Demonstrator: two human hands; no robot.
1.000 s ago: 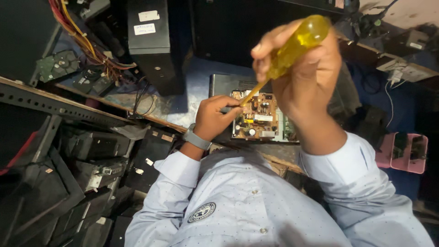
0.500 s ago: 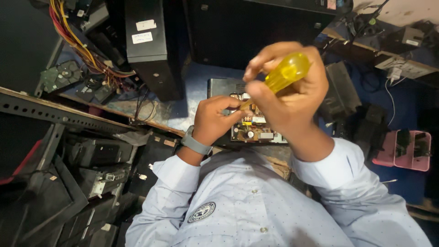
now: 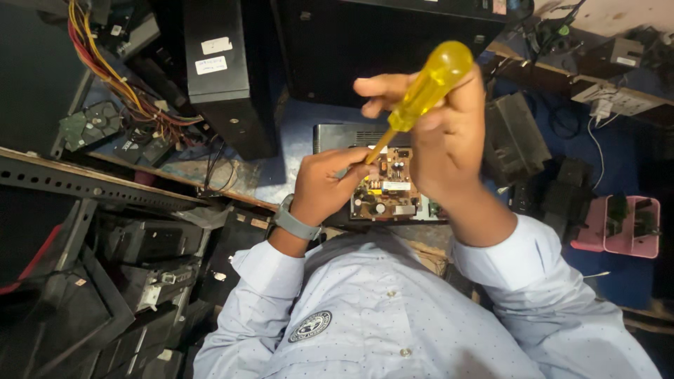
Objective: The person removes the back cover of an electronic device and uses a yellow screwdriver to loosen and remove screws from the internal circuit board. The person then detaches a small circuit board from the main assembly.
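Observation:
My right hand [image 3: 446, 144] grips a screwdriver [image 3: 421, 91] with a clear yellow handle, its shaft slanting down-left toward a brown circuit board [image 3: 390, 191]. The board sits in a dark open metal case [image 3: 337, 133] on the bench in front of me. My left hand [image 3: 326, 184], a grey watch on its wrist, rests on the board's left edge with fingers curled by the screwdriver's tip. The tip itself is hidden behind those fingers.
A black computer tower [image 3: 228, 70] stands at the upper left beside a bundle of red and yellow wires [image 3: 112, 63]. Dark units [image 3: 140, 245] crowd a metal rack at the left. A pink tray [image 3: 621, 224] sits at the right.
The screwdriver handle has swung from pointing at the camera to tilting up and right, and my right hand has turned around it. My left hand has stayed on the board.

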